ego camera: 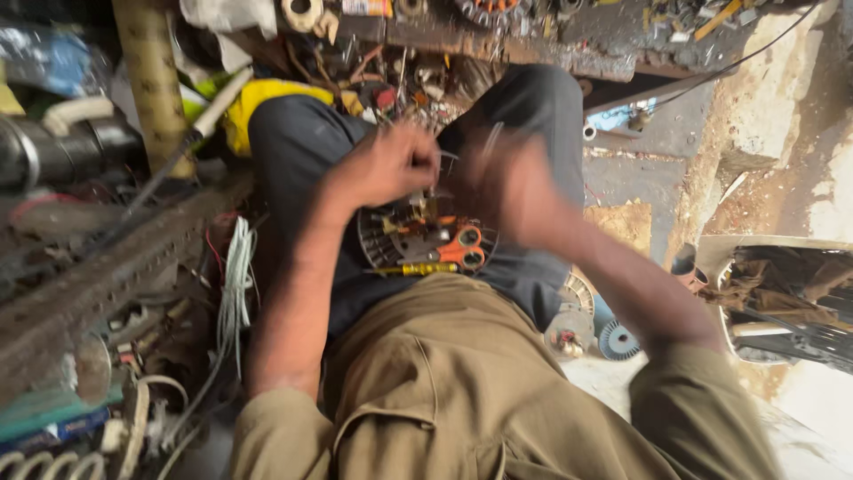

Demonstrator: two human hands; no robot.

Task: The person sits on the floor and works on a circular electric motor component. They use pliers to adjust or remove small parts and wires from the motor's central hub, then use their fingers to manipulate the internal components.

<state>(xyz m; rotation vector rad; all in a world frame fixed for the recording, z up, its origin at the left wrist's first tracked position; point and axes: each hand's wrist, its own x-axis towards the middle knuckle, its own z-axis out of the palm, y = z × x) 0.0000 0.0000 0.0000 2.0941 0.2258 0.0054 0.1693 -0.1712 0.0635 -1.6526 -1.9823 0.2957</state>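
I am seated with my knees up. A round metal fan-motor part (400, 242) rests on my lap between my dark trouser legs. On it lie orange-handled scissors (459, 246) and a yellow-handled screwdriver (426, 268). My left hand (388, 165) is closed in a fist just above the round part, fingers pinched on something small that I cannot make out. My right hand (506, 182) is blurred with motion beside it, over the part's right edge, and its fingers seem to hold a thin wire or tool.
A rusty slotted steel rack (98, 276) runs along the left, with a white cable bundle (235, 284) hanging beside it. A cluttered shelf (498, 40) of small parts stands ahead. Motor parts (586, 324) lie on the floor at right, next to a metal box (782, 302).
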